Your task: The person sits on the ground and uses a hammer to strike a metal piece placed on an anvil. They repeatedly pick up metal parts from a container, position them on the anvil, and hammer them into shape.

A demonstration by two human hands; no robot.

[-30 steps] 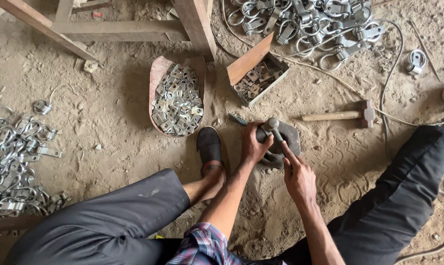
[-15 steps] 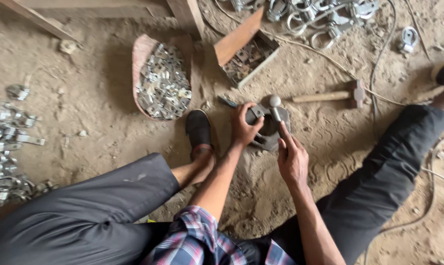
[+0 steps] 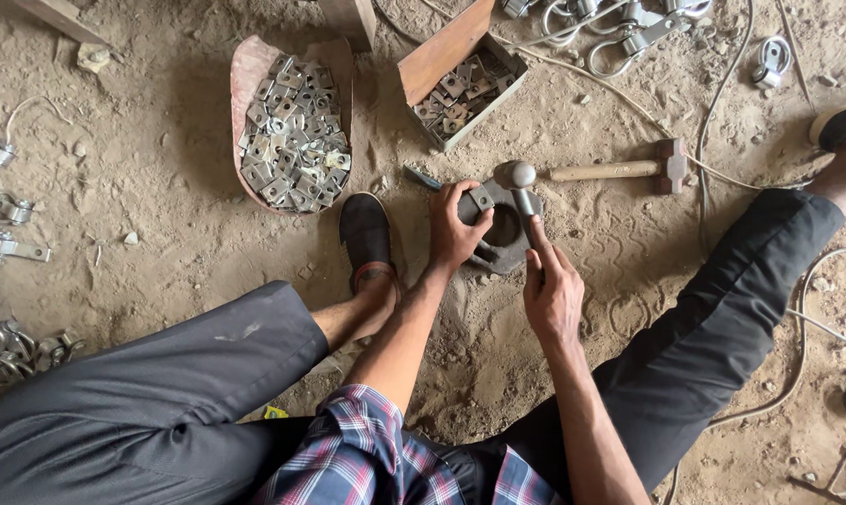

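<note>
Brown cardboard box (image 3: 460,79), flap raised, holds metal plates beside an oval tray (image 3: 292,131). Left hand (image 3: 456,229) pinches 1 plate (image 3: 481,198) on the ring die (image 3: 502,229); right hand (image 3: 552,290) grips the round-headed punch (image 3: 521,182), now tilted rather than upright.

Soft even daylight, sharp, faint shadows

There are two hammers: one in a hand (image 3: 522,192), one on the ground (image 3: 619,169). Two trays (image 3: 247,73) (image 3: 442,56) hold metal plates.

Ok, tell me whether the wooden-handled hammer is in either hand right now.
No: the wooden-handled hammer lies on the dirt floor, apart from the left hand and right hand.
</note>
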